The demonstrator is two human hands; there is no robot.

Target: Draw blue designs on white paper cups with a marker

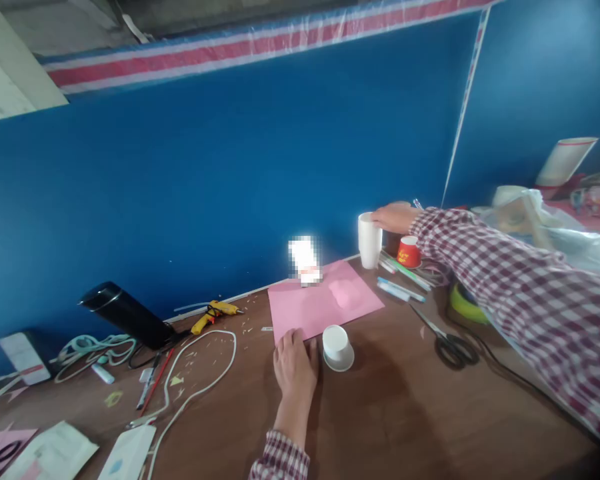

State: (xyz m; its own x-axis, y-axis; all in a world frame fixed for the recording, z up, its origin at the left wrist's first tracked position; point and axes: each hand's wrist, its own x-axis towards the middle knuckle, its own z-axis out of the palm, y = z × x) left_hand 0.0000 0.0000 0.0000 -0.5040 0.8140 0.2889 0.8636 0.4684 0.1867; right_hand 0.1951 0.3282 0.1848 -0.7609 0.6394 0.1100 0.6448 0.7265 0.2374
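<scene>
My left hand (296,365) lies on the brown table with its fingers flat over the lower edge of a pink sheet (300,310). Just right of it, an upside-down white paper cup (336,343) rests on the table. My right hand (396,217) reaches to the back of the table, its fingertips at the rim of a tall white stack of cups (370,241); whether they grip it is unclear. A soft pink piece (346,294) lies on the sheet. Below my right wrist sits a small red cup (409,253).
Black-handled scissors (450,343), pens (401,290) and green tape (466,307) lie at right. Leftward are a yellow glue gun (214,316), a black cylinder (127,313) and a white cable (235,353). A blue wall (230,167) stands behind.
</scene>
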